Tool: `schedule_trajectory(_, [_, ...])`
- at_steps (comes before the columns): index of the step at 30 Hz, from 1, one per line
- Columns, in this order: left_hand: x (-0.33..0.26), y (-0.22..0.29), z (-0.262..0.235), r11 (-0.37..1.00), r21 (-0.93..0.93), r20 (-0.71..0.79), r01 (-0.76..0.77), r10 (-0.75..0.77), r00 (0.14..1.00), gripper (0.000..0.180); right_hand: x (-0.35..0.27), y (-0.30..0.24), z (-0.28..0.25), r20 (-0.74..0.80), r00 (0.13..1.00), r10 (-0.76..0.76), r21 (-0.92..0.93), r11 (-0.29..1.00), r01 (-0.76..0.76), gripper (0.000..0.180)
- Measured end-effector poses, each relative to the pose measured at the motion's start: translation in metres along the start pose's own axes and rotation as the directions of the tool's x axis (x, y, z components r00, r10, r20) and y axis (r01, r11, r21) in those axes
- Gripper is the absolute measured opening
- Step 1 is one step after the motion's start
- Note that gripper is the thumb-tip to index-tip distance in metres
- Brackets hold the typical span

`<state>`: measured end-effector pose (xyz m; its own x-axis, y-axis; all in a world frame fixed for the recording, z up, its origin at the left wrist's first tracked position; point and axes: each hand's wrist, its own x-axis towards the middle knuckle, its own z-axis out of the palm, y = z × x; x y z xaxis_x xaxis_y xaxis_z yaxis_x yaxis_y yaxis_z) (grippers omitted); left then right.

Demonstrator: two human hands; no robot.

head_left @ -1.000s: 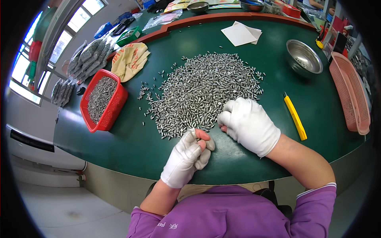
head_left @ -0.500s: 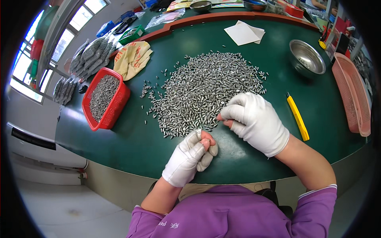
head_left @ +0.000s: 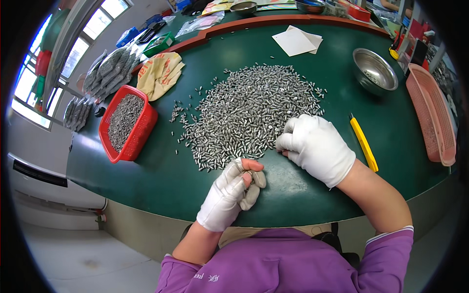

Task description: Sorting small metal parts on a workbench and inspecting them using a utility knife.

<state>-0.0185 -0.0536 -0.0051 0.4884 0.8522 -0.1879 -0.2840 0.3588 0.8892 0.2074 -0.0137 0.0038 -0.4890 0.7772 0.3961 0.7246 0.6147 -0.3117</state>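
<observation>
A broad pile of small silvery metal parts (head_left: 254,110), short and rod-shaped, lies loose on the green table. In front of its near edge my left hand (head_left: 232,193), in a white glove with bare thumb and fingertip, is curled closed. A small metal part (head_left: 251,177) shows between its thumb and fingers. My right hand (head_left: 320,150), gloved the same way, rests at the pile's near right edge with its fingers bent together. Its fingertips point down and are mostly hidden, so I cannot tell what they pinch.
A red basket (head_left: 152,119) full of similar parts stands left, beside a beige cloth (head_left: 161,73) and grey bags (head_left: 107,73). On the right are a yellow cutter knife (head_left: 364,144), a steel bowl (head_left: 359,58) holding a few parts, and a pink basket (head_left: 420,97). White cards (head_left: 293,41) lie behind the pile.
My right hand has turned slightly, and its fingers have drawn in, hiding the fingertips. My left forefinger has lifted away from the thumb, exposing the metal part. The whole view has shifted slightly.
</observation>
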Motion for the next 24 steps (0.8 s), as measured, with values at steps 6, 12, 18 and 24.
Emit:
schedule_trajectory(6, [-0.001, -0.005, -0.008, 1.0, 0.016, 0.029, 0.026, -0.027, 0.999, 0.028, -0.001, -0.007, 0.006, 0.083, 0.996, 0.024, -0.135, 0.991, -0.013, 0.015])
schedule_trajectory(12, [-0.001, -0.003, -0.004, 0.998, -0.027, 0.008, 0.058, -0.058, 0.998, 0.021, 0.002, -0.018, 0.005, -0.082, 0.996, -0.047, 0.196, 0.979, 0.063, 0.015])
schedule_trajectory(18, [-0.002, -0.003, -0.005, 0.996, -0.033, 0.016, 0.087, -0.086, 0.996, 0.015, 0.002, -0.028, 0.009, -0.159, 0.982, -0.101, 0.353, 0.923, 0.152, 0.019])
schedule_trajectory(24, [-0.003, -0.005, -0.005, 0.991, -0.078, -0.055, 0.11, -0.114, 0.992, 0.016, 0.003, -0.021, 0.009, -0.13, 0.991, -0.044, 0.439, 0.893, 0.097, 0.02])
